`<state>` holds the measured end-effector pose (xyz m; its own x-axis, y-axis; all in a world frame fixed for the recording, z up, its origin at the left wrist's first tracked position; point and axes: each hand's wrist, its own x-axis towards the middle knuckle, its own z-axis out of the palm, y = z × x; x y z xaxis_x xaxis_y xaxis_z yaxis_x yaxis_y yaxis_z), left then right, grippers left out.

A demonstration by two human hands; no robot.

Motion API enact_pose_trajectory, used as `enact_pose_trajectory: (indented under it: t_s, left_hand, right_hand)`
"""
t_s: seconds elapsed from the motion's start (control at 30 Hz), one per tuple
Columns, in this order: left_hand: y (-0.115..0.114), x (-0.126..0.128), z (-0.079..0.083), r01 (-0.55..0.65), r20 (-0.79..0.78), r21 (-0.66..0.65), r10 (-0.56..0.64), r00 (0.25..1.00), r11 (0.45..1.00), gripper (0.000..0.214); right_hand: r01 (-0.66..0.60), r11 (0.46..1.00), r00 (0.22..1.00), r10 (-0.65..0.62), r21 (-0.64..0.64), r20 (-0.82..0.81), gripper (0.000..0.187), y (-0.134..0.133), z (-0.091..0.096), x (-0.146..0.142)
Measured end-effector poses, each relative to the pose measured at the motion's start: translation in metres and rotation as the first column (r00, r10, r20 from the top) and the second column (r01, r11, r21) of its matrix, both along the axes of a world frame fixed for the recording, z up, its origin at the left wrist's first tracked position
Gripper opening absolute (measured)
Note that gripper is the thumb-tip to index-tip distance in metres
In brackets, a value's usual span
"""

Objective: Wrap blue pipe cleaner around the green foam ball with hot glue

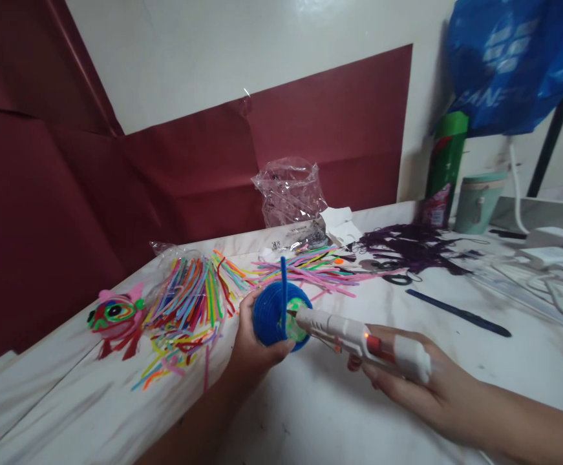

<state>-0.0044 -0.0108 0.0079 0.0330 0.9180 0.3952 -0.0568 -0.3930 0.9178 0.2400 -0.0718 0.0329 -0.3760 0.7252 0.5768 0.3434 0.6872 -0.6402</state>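
Note:
My left hand [254, 342] is wrapped round a ball [267, 316] covered in coils of blue pipe cleaner. A patch on its right side shows pale green, and a loose end of blue pipe cleaner [284, 278] sticks up across it. Closed round a white glue gun [339, 326] with a lit orange light, my right hand [402, 371] holds the nozzle at the green patch. Whether the nozzle touches the ball, I cannot tell.
Bundles of colourful pipe cleaners [189, 294] lie left and behind, beside a pink-and-red pipe-cleaner figure [116, 320]. Black scissors [397, 279], purple strands [407, 245] and a dark blue strip [458, 312] lie right. A green spray can [443, 161] and mint cup [479, 203] stand behind.

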Motion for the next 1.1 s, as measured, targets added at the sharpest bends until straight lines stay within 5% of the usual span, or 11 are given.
enact_pose_trajectory:
  t_s: [0.4, 0.53, 0.6, 0.67, 0.77, 1.1]
  left_hand:
    - [0.003, -0.003, 0.000, 0.034, 0.051, -0.068, -0.031, 0.998, 0.997, 0.095]
    - [0.008, -0.005, 0.005, -0.053, 0.090, -0.191, 0.072, 0.993, 0.980, 0.093]
    - [0.012, -0.007, 0.007, -0.100, 0.119, -0.235, 0.131, 0.984, 0.967, 0.092]
    - [0.014, -0.008, 0.009, -0.114, 0.164, -0.227, 0.153, 0.975, 0.967, 0.090]
    - [0.014, -0.008, 0.011, -0.101, 0.192, -0.220, 0.144, 0.971, 0.970, 0.088]
    - [0.003, -0.004, 0.010, 0.001, 0.015, -0.222, 0.002, 1.000, 0.975, 0.089]
  right_hand:
    - [0.005, 1.000, 1.000, -0.005, -0.016, 0.008, 0.015, 0.004, -0.007, 0.005]
    - [0.118, 0.988, 0.984, -0.129, 0.097, 0.122, 0.014, 0.014, 0.003, 0.017]
    - [0.156, 0.976, 0.919, -0.199, 0.150, 0.340, 0.012, 0.023, 0.011, 0.025]
    - [0.145, 0.974, 0.774, -0.221, 0.174, 0.594, 0.009, 0.032, 0.015, 0.031]
    - [0.106, 0.983, 0.665, -0.182, 0.150, 0.724, 0.012, 0.045, 0.010, 0.035]
    - [0.063, 0.992, 0.618, -0.126, 0.110, 0.776, 0.010, 0.066, -0.017, 0.042]
